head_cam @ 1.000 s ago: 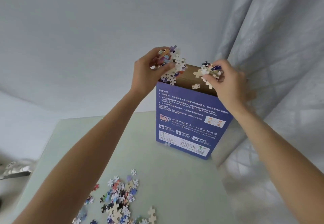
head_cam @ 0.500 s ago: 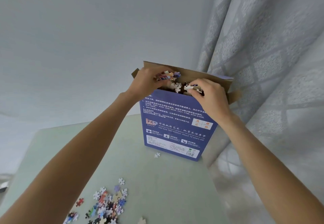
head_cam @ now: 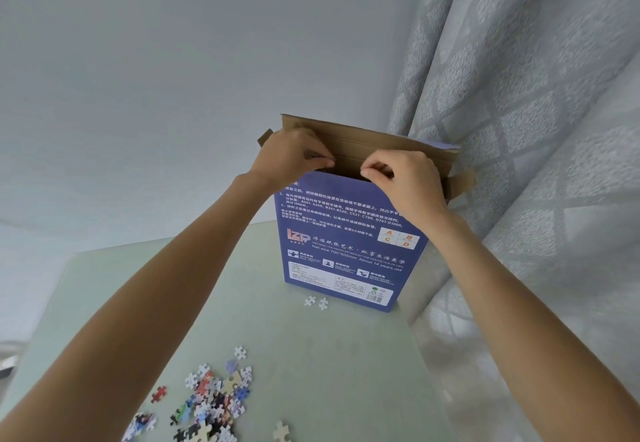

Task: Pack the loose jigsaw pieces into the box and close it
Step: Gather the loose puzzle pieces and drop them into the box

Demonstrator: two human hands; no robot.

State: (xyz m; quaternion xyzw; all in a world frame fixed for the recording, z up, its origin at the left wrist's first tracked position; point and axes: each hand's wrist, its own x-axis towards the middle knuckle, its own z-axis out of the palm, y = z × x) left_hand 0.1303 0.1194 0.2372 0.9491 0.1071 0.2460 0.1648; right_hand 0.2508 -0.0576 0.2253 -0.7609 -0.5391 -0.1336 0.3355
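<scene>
The blue jigsaw box [head_cam: 346,244] stands upright at the far side of the table, its brown top flap [head_cam: 349,138] raised behind the open mouth. My left hand [head_cam: 294,157] and my right hand [head_cam: 405,182] hover side by side over that mouth, fingers curled and fingertips pinched together. No pieces show in either hand. A heap of loose jigsaw pieces [head_cam: 211,403] lies on the table near me, at the lower left. Two white pieces [head_cam: 317,302] lie just in front of the box's base.
The pale green table [head_cam: 311,355] ends close to the box's right side, where a grey patterned curtain [head_cam: 519,130] hangs. A single pale piece [head_cam: 281,431] and a red one [head_cam: 158,394] lie apart from the heap. A plain wall is behind.
Both hands carried clumps of pieces down to the box's mouth; those pieces are gone from view now. A second white piece lies at the box's base.
</scene>
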